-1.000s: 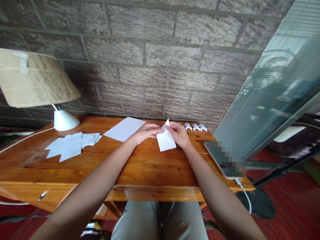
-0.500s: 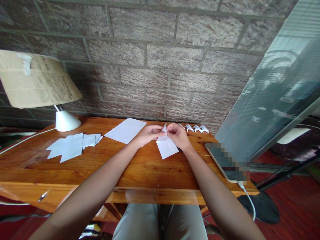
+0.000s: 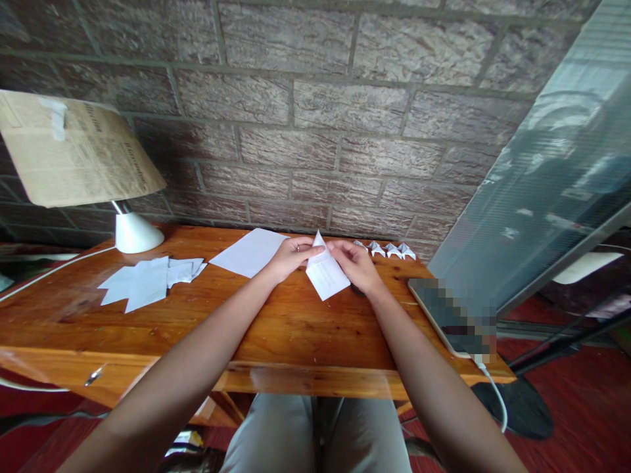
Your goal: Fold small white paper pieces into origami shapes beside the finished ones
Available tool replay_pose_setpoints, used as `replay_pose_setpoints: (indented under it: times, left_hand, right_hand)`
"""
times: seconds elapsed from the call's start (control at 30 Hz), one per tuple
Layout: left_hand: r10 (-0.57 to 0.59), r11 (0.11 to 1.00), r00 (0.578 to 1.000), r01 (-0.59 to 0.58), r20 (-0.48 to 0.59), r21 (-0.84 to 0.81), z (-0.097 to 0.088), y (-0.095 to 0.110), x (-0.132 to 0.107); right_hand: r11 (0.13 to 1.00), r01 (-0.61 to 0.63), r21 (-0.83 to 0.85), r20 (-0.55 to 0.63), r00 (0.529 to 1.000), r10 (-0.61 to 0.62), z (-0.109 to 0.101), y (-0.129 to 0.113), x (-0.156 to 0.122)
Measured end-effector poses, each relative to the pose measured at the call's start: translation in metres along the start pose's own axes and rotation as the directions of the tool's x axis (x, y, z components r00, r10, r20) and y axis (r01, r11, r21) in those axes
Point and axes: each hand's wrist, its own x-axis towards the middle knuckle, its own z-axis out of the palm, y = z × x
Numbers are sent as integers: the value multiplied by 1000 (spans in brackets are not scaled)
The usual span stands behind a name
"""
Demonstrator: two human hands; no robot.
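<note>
A partly folded sheet of white paper (image 3: 327,277) is held up over the desk between both hands, its pointed tip upward and a flat square part hanging toward me. My left hand (image 3: 292,257) pinches its left side, thumb across the front. On the other side my right hand (image 3: 355,264) has its fingertips closed on the upper right edge. Behind the right hand stand several small folded paper pieces (image 3: 393,249) in a row. A blank white sheet (image 3: 249,252) lies flat just left of the left hand.
Loose paper pieces (image 3: 148,282) overlap on the left of the wooden desk (image 3: 286,328). A lamp (image 3: 138,231) with a newspaper-like shade stands at the back left. A tablet-like device (image 3: 438,315) with a white cable lies by the right edge. A brick wall (image 3: 345,105) rises behind.
The folded paper has turned and tilted, its tip now pointing up and slightly left. The right fingers have shifted along its edge. Both hands still hold it, and the view has moved slightly.
</note>
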Motion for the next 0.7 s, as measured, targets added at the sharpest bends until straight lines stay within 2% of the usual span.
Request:
replay_pose_setpoints:
  times: [0.17, 0.37, 0.57, 0.7]
  left_hand:
    - [-19, 999, 999, 18, -33, -39, 1, -1, 0]
    - [-54, 994, 996, 47, -68, -99, 2, -1, 2]
    - [-94, 986, 994, 85, -59, -141, 4, 2, 1]
    - [-79, 986, 996, 71, -47, -150, 4, 0, 2]
  right_hand:
    - [999, -20, 42, -33, 999, 21, 0, 5, 1]
    - [998, -41, 46, 27, 999, 40, 0, 8, 2]
    - [997, -63, 43, 0, 998, 63, 0, 10, 1]
    - [996, -67, 59, 13, 998, 66, 1, 9, 1]
